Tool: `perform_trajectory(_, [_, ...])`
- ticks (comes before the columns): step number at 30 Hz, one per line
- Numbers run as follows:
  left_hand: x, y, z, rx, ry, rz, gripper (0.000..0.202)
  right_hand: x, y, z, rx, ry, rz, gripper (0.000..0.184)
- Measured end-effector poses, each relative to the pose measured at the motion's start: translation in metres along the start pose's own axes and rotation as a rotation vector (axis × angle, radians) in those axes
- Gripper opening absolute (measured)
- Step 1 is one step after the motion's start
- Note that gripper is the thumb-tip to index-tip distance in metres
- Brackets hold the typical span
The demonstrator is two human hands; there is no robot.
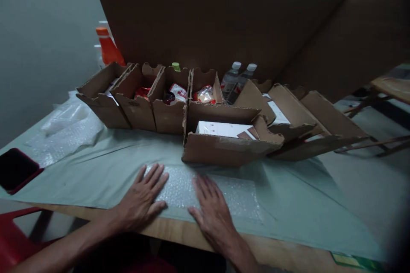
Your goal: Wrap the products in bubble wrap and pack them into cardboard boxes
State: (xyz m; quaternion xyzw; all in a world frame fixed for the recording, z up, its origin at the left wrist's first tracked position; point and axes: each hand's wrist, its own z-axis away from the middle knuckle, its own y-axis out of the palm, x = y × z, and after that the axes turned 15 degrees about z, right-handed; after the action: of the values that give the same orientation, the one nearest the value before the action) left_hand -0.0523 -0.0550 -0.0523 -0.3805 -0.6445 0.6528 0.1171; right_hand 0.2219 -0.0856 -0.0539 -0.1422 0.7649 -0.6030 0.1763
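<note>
A clear sheet of bubble wrap (pixel 240 194) lies flat on the pale green cloth near the table's front edge. My left hand (pixel 142 198) rests at the sheet's left end, palm down, fingers stretched out. Across the sheet's middle lies my right hand (pixel 211 207), flat too, its fingers extended. Neither hand holds anything. Just beyond them stands a low cardboard bin (pixel 230 151) with a white box (pixel 221 129) inside.
Several cardboard bins (pixel 137 115) with packets line the table's back before a tall cardboard panel (pixel 224 25). Water bottles (pixel 232 79) and an orange bottle (pixel 109 47) stand behind. More bubble wrap (pixel 68 128) and a dark phone (pixel 19 170) lie at left.
</note>
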Motion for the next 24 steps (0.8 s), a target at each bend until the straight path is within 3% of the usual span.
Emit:
perform_trajectory(5, [0.019, -0.009, 0.026, -0.038, -0.096, -0.085, 0.070, -0.064, 0.008, 0.066, -0.056, 0.199, 0.208, 0.063])
perform_trajectory(8, [0.023, -0.010, 0.026, -0.048, -0.099, -0.046, 0.065, -0.090, 0.003, 0.086, -0.091, 0.311, 0.254, 0.053])
perform_trajectory(11, [0.030, -0.018, 0.014, -0.112, -0.123, 0.007, 0.050, -0.111, -0.007, 0.077, -0.154, 0.365, 0.257, 0.041])
perform_trajectory(14, [0.034, -0.034, -0.009, -0.116, -0.175, 0.032, 0.043, -0.128, -0.017, 0.049, -0.190, 0.223, 0.235, 0.035])
perform_trajectory(17, [0.034, -0.045, -0.033, 0.034, -0.240, 0.046, 0.039, -0.137, -0.019, 0.021, -0.097, 0.088, 0.254, 0.035])
perform_trajectory(21, [0.038, -0.051, -0.051, 0.194, -0.275, 0.082, 0.018, -0.137, -0.022, 0.008, 0.086, 0.096, 0.263, 0.023])
perform_trajectory(23, [0.038, -0.058, -0.051, 0.159, -0.244, 0.108, 0.011, -0.134, -0.033, 0.010, 0.052, 0.115, 0.240, 0.020])
perform_trajectory(24, [0.037, -0.065, -0.049, 0.089, -0.208, 0.116, 0.010, -0.133, -0.041, 0.012, -0.021, 0.132, 0.229, 0.020])
